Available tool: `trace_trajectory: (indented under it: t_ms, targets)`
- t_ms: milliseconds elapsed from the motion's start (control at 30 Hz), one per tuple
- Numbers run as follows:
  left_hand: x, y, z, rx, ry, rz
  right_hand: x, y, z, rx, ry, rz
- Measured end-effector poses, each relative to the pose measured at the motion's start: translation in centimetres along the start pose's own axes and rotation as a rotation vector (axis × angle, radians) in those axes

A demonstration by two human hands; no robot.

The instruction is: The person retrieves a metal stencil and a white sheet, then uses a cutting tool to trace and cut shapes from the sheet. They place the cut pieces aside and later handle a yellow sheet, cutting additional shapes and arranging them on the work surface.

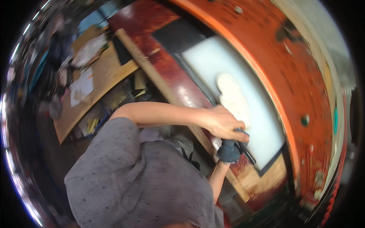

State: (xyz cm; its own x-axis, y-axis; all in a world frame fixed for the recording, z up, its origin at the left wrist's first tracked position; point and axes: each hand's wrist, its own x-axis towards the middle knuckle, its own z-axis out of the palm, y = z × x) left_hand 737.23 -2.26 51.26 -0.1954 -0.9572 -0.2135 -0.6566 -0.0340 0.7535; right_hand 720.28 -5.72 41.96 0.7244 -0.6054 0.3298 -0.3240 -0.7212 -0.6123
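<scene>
Dark blue cloth (pixel 229 151) sits bunched at the near edge of a pale sheet, and both hands meet on it; that is the work we find in hand.

We go from largest to smallest. An orange-red desk (pixel 292 76), worn and flecked with dark marks, curves across the upper right of the view. On it lies a white rectangular sheet (pixel 213 60) bordered by a dark frame. A long wooden batten (pixel 152 72) runs diagonally from upper left to lower right along the desk's near side. To the left, well apart from the hands, a brown board (pixel 102 72) carries scattered white papers (pixel 81 87). On the white sheet rests an off-white, lobed flat piece (pixel 232 97) with a speckled surface, just beside the hands.

Our left hand (pixel 222 123) reaches across from the left, its fingers curled down over the top of the cloth, gripping it. Our right hand is hidden under the cloth, with only the forearm (pixel 216 178) rising from below; we cannot tell how its fingers stand. A slim dark tool (pixel 246 152) projects from under the cloth toward the lower right, touching the sheet's frame. What it is we cannot tell, as the frame is blurred.
</scene>
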Motion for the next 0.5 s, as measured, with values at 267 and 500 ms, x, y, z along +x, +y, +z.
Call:
trace_trajectory:
  t_ms: [267, 500]
  targets:
    - [-7.2, -7.0, 2.9, -1.117, 0.130, -0.240, 1.6, -1.2, 2.0, 0.829, -0.313, 0.298]
    - [-20.0, -12.0, 2.9, -0.583, 0.406, -0.306, 3.9, -6.0, 3.9, 0.841, -0.386, 0.324]
